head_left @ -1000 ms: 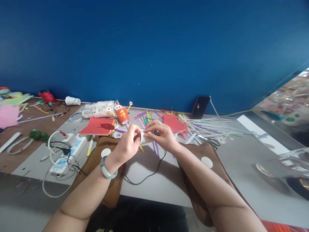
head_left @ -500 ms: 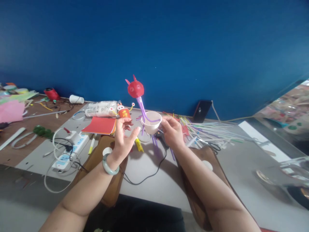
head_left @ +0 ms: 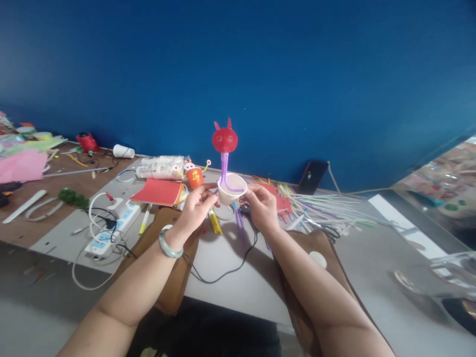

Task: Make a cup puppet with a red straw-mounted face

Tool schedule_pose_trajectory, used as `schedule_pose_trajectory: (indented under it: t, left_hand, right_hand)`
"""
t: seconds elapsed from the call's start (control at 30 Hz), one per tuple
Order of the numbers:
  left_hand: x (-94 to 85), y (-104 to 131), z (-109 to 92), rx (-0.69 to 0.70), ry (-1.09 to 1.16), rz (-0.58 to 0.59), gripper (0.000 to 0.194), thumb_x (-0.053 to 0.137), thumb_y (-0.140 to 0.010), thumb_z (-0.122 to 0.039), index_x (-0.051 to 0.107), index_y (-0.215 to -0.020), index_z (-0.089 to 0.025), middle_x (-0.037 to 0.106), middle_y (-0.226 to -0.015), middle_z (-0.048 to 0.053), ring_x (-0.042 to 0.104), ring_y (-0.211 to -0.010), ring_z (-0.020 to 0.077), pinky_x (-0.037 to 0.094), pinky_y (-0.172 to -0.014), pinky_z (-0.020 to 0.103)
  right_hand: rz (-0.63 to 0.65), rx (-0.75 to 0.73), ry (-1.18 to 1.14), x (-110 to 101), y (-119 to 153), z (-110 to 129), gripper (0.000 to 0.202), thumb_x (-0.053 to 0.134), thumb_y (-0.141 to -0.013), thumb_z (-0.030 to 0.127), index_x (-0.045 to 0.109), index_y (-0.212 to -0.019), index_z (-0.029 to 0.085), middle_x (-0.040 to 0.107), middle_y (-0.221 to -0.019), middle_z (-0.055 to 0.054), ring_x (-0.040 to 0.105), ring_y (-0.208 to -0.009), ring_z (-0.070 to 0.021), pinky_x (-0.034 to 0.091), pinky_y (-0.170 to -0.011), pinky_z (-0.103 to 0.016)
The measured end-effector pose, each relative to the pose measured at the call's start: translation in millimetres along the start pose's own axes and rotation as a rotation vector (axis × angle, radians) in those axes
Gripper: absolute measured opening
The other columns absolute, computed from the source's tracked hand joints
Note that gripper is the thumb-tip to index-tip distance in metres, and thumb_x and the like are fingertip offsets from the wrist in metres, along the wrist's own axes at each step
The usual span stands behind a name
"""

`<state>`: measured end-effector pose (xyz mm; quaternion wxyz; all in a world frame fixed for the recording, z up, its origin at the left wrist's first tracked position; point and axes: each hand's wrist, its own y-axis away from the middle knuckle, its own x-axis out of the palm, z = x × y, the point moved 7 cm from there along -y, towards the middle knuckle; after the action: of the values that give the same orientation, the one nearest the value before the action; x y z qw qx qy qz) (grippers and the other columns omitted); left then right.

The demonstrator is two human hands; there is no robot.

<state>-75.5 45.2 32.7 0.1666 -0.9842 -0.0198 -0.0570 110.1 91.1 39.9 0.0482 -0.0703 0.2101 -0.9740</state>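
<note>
A white paper cup (head_left: 233, 197) is held up over the table, its open mouth facing me. Purple straws (head_left: 224, 166) rise from it, one bent end lying inside the cup, and carry a red head (head_left: 225, 140) with two pointed ears. My right hand (head_left: 262, 206) pinches the cup's right rim. At the left side, my left hand (head_left: 197, 204) has its fingers closed on the cup or a straw at its edge; which one is hard to tell. Behind my left hand stands an orange-red cup figure (head_left: 194, 177) with a rabbit face and yellow arms.
A power strip (head_left: 115, 230) with cables, red paper (head_left: 158, 191) and wrapped cups (head_left: 161, 167) are at left. A yellow tube (head_left: 214, 223) and black-corded tool (head_left: 245, 210) lie below the cup. Many straws (head_left: 327, 208), scissors (head_left: 329, 231) and a phone (head_left: 313, 176) are at right.
My left hand has moved in to the cup and its fingers have closed at the left edge. The red head has swung right and now stands more upright. My right hand still holds the rim.
</note>
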Motion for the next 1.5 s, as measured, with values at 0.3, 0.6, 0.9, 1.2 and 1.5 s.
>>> schedule_pose_trajectory:
  t: [0.3,0.6,0.9,1.2,1.5]
  left_hand:
    - [-3.0,-0.6,4.9,0.200,-0.210,-0.056,0.074,0.091,-0.060,-0.033,0.056,-0.124,-0.020,0.063,-0.124,0.013,0.061,-0.117,0.0311,0.049,-0.100,0.046]
    - [-2.2,-1.2,13.9,0.115,-0.105,-0.027,0.068,0.086,-0.067,-0.031,0.054,-0.126,-0.017,0.067,-0.112,0.011,0.068,-0.102,0.0269,0.057,-0.086,0.041]
    - [5.0,2.4,7.5,-0.088,0.115,0.234,0.075,0.088,-0.061,-0.023,0.052,-0.128,-0.021,0.067,-0.108,0.007,0.067,-0.095,0.0228,0.055,-0.079,0.032]
    - [16.4,7.2,-2.9,-0.195,0.368,0.411,0.064,0.087,-0.058,-0.023,0.063,-0.117,-0.019,0.070,-0.091,0.006,0.068,-0.075,0.0214,0.053,-0.060,0.029]
    - [15.2,16.7,-17.4,-0.138,0.359,0.435,0.074,0.085,-0.057,-0.048,0.058,-0.121,-0.020,0.069,-0.105,0.012,0.068,-0.098,0.0326,0.060,-0.071,0.039]
  right_hand:
    - [0.121,0.087,-0.014,18.6,12.9,-7.7,0.035,0.078,-0.076,0.052,0.067,-0.079,0.019,0.067,-0.066,0.000,0.063,-0.059,-0.0132,0.056,-0.064,-0.030]
    - [0.224,0.117,-0.063,29.0,17.2,-12.2,0.035,0.075,-0.080,0.052,0.063,-0.078,0.019,0.066,-0.066,0.000,0.062,-0.060,-0.0122,0.055,-0.065,-0.029]
    - [0.325,0.109,-0.034,34.1,20.0,-8.7,0.039,0.068,-0.084,0.057,0.057,-0.081,0.020,0.062,-0.065,0.001,0.058,-0.059,-0.0116,0.050,-0.061,-0.027]
    - [0.456,0.090,0.008,40.0,25.4,-2.4,0.039,0.062,-0.089,0.058,0.054,-0.083,0.020,0.056,-0.063,0.003,0.052,-0.059,-0.0111,0.043,-0.060,-0.026]
    - [0.485,0.128,-0.132,46.6,30.6,8.3,0.034,0.068,-0.087,0.051,0.056,-0.084,0.018,0.062,-0.068,0.002,0.057,-0.062,-0.0105,0.048,-0.064,-0.026]
